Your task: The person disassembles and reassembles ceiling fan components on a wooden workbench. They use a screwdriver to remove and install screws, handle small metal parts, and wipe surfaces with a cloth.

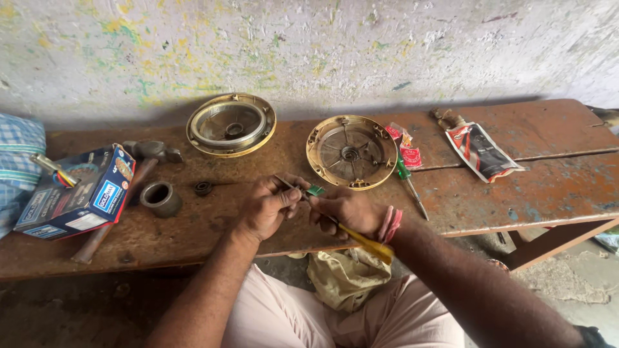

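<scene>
Green part (316, 190) pinched between both hands (yellow-handled tool (367, 243)).

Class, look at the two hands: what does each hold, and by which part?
The right hand grips a yellow-handled tool near its front; the left hand pinches a small green part by its edge.

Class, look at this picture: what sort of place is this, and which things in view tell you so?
Probably a small repair workshop: a worn, rusty brown workbench against a paint-flecked wall, two round brass-coloured metal housings opened up on it, and a wooden-handled hammer and green-handled screwdriver lying nearby.
</scene>
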